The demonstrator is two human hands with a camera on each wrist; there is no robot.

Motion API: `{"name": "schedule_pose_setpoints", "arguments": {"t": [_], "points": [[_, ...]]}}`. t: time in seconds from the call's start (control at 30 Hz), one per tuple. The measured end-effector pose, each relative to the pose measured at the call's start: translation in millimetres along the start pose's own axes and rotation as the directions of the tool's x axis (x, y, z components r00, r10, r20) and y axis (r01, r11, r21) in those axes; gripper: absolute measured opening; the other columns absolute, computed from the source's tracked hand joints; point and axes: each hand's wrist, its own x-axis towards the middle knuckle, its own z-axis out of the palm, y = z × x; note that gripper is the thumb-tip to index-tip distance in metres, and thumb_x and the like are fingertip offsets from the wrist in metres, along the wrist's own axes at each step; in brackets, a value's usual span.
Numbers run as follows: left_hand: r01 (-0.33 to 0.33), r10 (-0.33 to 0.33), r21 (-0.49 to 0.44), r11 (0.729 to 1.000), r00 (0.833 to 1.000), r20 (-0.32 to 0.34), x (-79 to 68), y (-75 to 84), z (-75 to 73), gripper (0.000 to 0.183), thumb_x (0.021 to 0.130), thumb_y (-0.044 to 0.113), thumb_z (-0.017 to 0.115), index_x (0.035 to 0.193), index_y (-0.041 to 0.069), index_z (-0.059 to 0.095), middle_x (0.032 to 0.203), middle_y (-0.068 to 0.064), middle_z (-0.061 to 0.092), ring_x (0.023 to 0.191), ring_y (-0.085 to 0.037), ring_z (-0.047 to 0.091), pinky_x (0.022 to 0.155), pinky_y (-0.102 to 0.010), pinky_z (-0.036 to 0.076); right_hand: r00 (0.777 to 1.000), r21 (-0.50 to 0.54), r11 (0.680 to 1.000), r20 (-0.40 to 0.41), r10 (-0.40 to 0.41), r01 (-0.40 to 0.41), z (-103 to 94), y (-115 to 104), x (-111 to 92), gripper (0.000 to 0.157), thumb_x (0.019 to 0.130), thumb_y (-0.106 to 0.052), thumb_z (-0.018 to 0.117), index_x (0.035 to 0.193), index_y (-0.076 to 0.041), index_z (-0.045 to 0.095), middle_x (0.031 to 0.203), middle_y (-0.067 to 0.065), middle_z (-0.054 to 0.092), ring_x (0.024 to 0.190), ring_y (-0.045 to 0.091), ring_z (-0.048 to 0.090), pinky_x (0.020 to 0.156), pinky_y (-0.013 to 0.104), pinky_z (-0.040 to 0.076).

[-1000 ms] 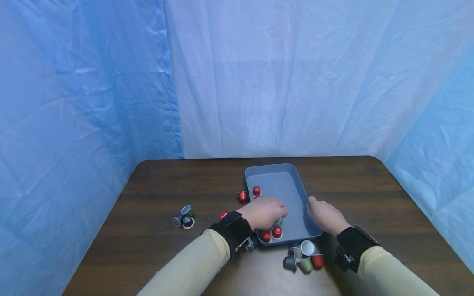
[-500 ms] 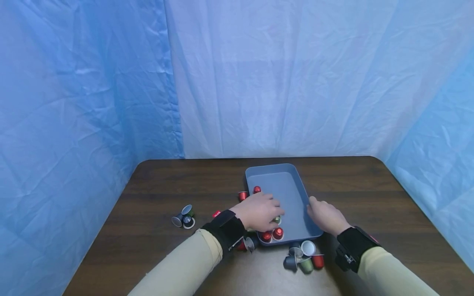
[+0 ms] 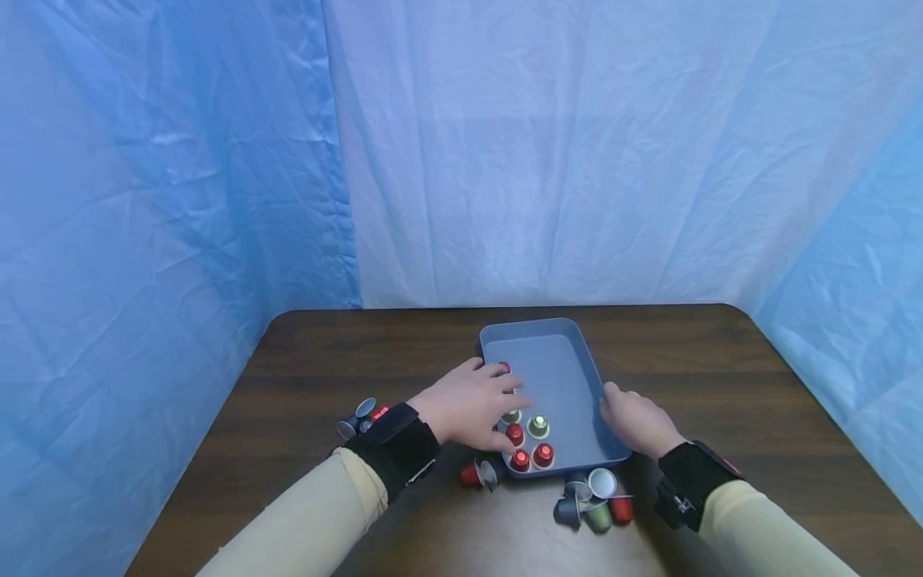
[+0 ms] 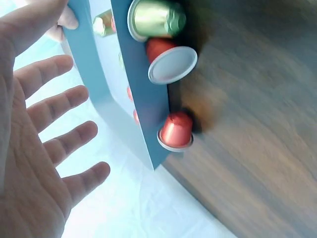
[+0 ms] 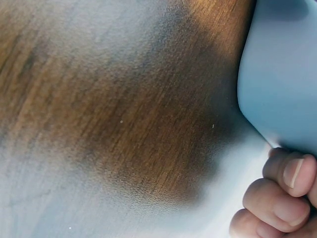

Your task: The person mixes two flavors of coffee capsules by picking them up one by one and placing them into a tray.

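My left hand [image 3: 465, 401] hovers over the left side of a grey-blue tray [image 3: 562, 377], fingers spread. In the left wrist view its palm [image 4: 25, 148] holds nothing. Beneath and beside it in the tray stand red coffee capsules [image 3: 544, 455] and green coffee capsules [image 3: 538, 425], foil rims down; some are partly hidden by the fingers. My right hand [image 3: 638, 421] grips the tray's right rim, and the right wrist view shows its curled fingers [image 5: 277, 198] at the tray edge [image 5: 282, 99].
Outside the tray's left wall lie a green capsule [image 4: 153, 17], a tipped red capsule [image 4: 171, 64] and an upright red capsule [image 4: 177, 131]. Mixed capsules [image 3: 597, 513] cluster before the tray, with a red capsule [image 3: 470, 474] nearby. Further capsules [image 3: 365, 407] sit at the left, partly behind my wrist.
My left hand has drawn back leftward from inside the tray and its fingers have spread, uncovering a green capsule beside the red ones. The right hand stays at the rim.
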Motion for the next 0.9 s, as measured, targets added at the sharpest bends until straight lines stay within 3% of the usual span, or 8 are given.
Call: {"name": "schedule_pose_setpoints", "arguments": {"t": [0.27,0.47,0.9], "points": [[0.066,-0.065,-0.039,0.997,0.998,0.024,-29.6,-17.5,-1.0,0.081,0.082,0.069,0.072,0.153,0.04,0.046,0.156,0.002,0.046,0.144,-0.028,0.04,0.117,-0.055,0.034,1.0,-0.005,1.0,0.003,0.009,-0.009,0.1,-0.5,0.4,0.018,0.105,-0.016,0.055,0.105,0.002,0.053,0.073,0.007,0.054,0.066,0.019,0.057,0.058,0.033,0.046],[0.129,-0.128,-0.091,0.987,0.992,0.022,-54.0,-36.6,4.5,0.082,0.081,0.065,0.075,0.153,0.037,0.047,0.157,-0.001,0.046,0.145,-0.03,0.039,0.116,-0.057,0.035,1.0,-0.013,1.0,-0.01,-0.004,0.004,0.4,0.1,0.9,0.017,0.105,-0.015,0.055,0.104,0.002,0.053,0.072,0.007,0.054,0.065,0.02,0.057,0.057,0.033,0.045],[0.251,-0.253,-0.141,0.958,0.968,0.004,-107.2,-71.4,20.5,0.083,0.081,0.059,0.079,0.152,0.028,0.05,0.153,-0.007,0.048,0.136,-0.033,0.049,0.103,-0.056,0.048,1.0,-0.016,1.0,-0.013,-0.018,0.018,1.2,0.7,1.1,0.017,0.105,-0.014,0.055,0.102,0.002,0.053,0.071,0.007,0.053,0.063,0.019,0.056,0.056,0.032,0.045]]}}
